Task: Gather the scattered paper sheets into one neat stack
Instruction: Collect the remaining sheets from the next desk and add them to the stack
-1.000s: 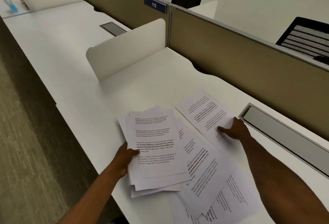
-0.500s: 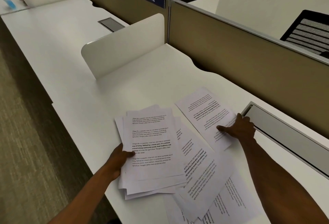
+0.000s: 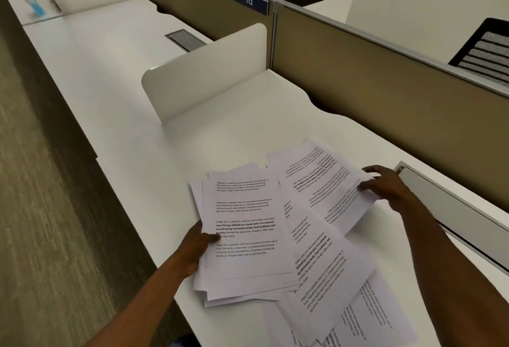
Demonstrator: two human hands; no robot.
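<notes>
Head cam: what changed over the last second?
The right hand went from pressing flat on the far sheet to pinching its right edge; that edge now looks lifted and the sheet has turned slightly toward the stack. The left hand still grips the stack's left edge in the same place. The loose sheets near the desk edge have not moved.

Bare worktop [image 3: 248,126] lies open to the far side of the loose sheets [image 3: 325,250], hemmed on the left by the upright white divider [image 3: 203,76], at the far edge by the tan partition [image 3: 385,93], and on the right by the grey cable tray [image 3: 451,209].
</notes>
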